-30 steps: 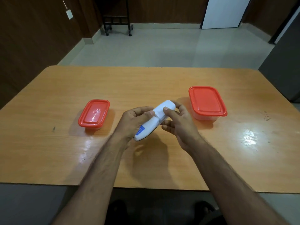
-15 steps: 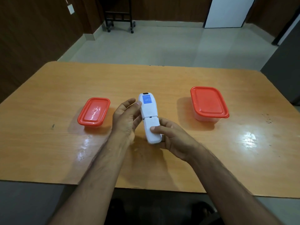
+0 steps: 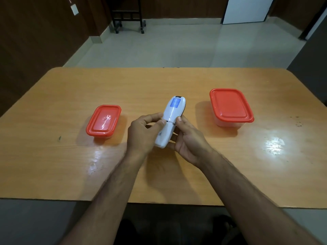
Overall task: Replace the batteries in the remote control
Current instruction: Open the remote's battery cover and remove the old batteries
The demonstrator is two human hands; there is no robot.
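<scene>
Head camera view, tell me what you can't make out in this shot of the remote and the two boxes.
- Remote: button face turned away from the camera; batteries hidden by the closed back.
- Blue label: print too small to read.
- Small red-lidded box and large red-lidded box: contents hidden by opaque lids.
- Left hand and right hand: fingertips behind the remote hidden.

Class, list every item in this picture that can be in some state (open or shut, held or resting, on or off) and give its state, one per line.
Remote control: held above the table, back side up, battery cover on.
Small red-lidded container: lid on, resting on the table.
Large red-lidded container: lid on, resting on the table.
Left hand: gripping the remote.
Right hand: gripping the remote, thumb at the cover seam.
White door: shut.
</scene>
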